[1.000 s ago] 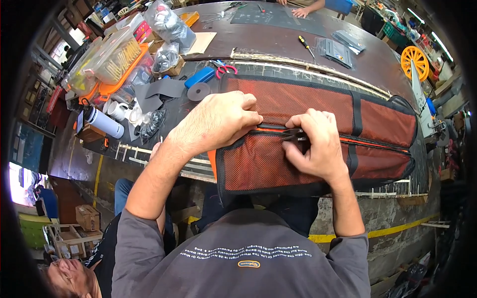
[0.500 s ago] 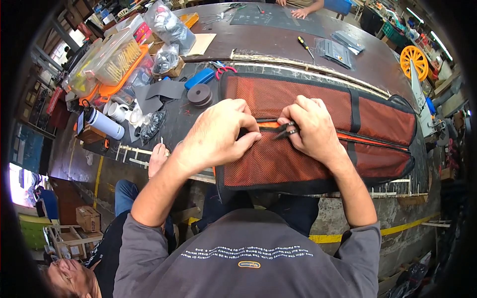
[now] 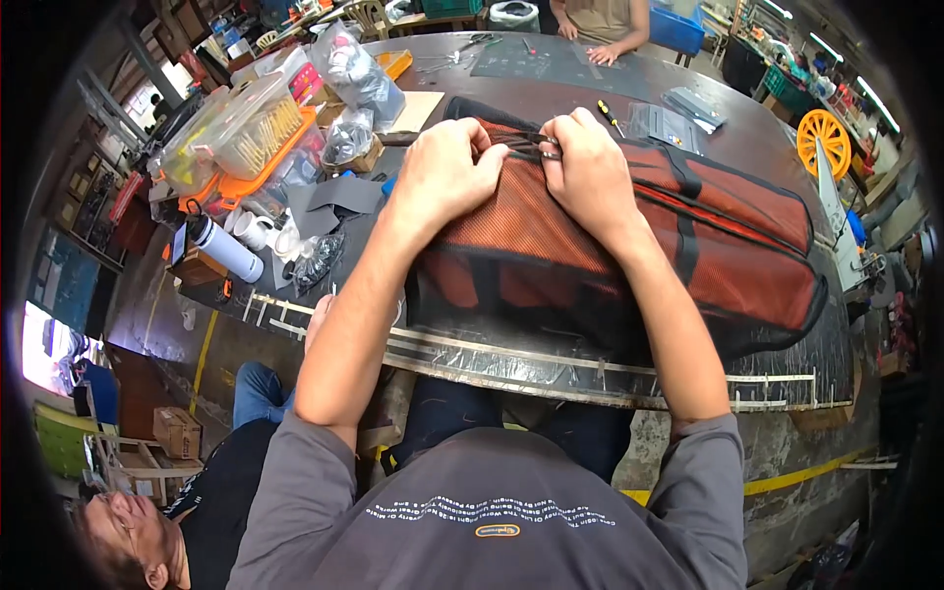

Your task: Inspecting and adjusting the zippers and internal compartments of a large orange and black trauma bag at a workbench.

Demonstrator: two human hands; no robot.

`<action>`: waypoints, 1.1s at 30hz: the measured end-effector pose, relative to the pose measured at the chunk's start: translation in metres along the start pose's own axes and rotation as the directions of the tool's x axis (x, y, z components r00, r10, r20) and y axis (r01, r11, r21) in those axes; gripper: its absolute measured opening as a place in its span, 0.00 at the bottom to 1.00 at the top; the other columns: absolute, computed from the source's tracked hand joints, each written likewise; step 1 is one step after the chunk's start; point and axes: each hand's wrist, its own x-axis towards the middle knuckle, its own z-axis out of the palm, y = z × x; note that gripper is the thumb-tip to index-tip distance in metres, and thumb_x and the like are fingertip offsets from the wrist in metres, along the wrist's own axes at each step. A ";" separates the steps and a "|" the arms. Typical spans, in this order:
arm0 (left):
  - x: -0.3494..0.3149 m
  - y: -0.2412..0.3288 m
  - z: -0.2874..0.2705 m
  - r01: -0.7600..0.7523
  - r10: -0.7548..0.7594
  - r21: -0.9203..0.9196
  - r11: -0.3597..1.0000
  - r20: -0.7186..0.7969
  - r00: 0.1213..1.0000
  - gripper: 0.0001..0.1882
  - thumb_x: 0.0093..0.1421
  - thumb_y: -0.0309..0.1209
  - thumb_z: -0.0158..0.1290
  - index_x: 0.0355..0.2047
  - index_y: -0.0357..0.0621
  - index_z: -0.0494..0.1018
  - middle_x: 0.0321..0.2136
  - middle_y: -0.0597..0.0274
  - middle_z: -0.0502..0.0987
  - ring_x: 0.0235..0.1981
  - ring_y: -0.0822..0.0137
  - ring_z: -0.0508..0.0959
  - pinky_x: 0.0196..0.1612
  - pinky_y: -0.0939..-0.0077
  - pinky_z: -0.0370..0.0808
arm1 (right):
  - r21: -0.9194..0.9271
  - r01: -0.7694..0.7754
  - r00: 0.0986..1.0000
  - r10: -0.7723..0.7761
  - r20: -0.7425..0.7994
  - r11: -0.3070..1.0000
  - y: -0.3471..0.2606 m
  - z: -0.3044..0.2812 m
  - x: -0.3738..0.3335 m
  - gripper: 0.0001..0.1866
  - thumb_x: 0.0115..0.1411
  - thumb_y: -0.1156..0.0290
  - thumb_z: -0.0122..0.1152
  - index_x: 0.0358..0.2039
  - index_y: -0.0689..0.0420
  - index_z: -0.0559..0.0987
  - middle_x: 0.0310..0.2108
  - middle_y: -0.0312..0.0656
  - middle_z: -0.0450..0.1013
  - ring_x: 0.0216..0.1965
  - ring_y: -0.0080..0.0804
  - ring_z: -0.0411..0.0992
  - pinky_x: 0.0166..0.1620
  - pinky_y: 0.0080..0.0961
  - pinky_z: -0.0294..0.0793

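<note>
A long orange mesh bag with black trim lies on the dark table, its near end raised and tilted. An open zip slit runs lengthwise along its top. At the bag's far left part, my left hand is closed, thumb and fingers pinching the edge of the slit. Close beside it, my right hand is closed around a small dark pointed tool that looks like thread snips, with a ring at the fingers. The tool's tip lies by the slit edge; fingers hide much of it.
Clear plastic bins, a white bottle, mugs and grey scraps crowd the table's left. Beyond the bag are a screwdriver and flat packets. A co-worker's hands rest across the table; another person sits at lower left.
Both hands have moved away from me toward the far side, drawing the bag's left part with them. Its near side now shows, and it covers the grey roll and scissors.
</note>
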 end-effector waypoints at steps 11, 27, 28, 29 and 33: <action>-0.088 -0.024 0.027 -0.248 0.251 0.044 0.968 -0.274 0.928 0.22 0.52 0.35 0.77 0.41 0.41 0.79 0.40 0.53 0.78 0.45 0.49 0.78 0.53 0.53 0.74 | 0.060 -0.075 0.985 0.065 0.163 0.995 -0.013 0.004 -0.035 0.06 0.63 0.72 0.71 0.40 0.57 0.84 0.37 0.46 0.76 0.43 0.50 0.80 0.47 0.46 0.82; -0.121 -0.015 0.028 -0.221 0.266 0.150 0.964 -0.455 0.850 0.08 0.60 0.35 0.69 0.31 0.48 0.81 0.30 0.64 0.79 0.35 0.58 0.80 0.47 0.58 0.69 | 0.145 -0.035 0.955 -0.010 0.296 0.989 -0.045 -0.004 -0.045 0.05 0.60 0.73 0.69 0.36 0.60 0.86 0.34 0.48 0.78 0.40 0.54 0.80 0.45 0.48 0.81; -0.125 -0.014 0.027 -0.174 0.211 0.123 0.977 -0.429 0.879 0.09 0.60 0.36 0.69 0.29 0.49 0.81 0.29 0.64 0.79 0.34 0.58 0.80 0.47 0.58 0.69 | 0.167 -0.057 0.955 0.004 0.297 0.984 -0.049 -0.006 -0.050 0.05 0.60 0.74 0.69 0.36 0.60 0.85 0.34 0.49 0.78 0.39 0.55 0.80 0.45 0.49 0.80; -0.129 -0.012 0.026 -0.125 0.155 0.099 0.987 -0.400 0.903 0.09 0.59 0.37 0.70 0.28 0.50 0.81 0.29 0.64 0.79 0.34 0.58 0.81 0.46 0.59 0.69 | 0.169 -0.058 0.955 0.005 0.298 0.984 -0.054 -0.007 -0.055 0.05 0.60 0.74 0.69 0.36 0.60 0.85 0.34 0.49 0.78 0.39 0.55 0.80 0.45 0.49 0.80; -0.144 -0.003 0.018 0.058 -0.037 0.080 0.995 -0.243 0.969 0.07 0.57 0.38 0.71 0.27 0.52 0.86 0.29 0.65 0.80 0.37 0.57 0.83 0.44 0.54 0.71 | 0.167 -0.059 0.970 0.017 0.243 0.984 -0.066 -0.005 -0.078 0.05 0.59 0.74 0.70 0.36 0.58 0.85 0.34 0.49 0.78 0.38 0.53 0.81 0.42 0.49 0.78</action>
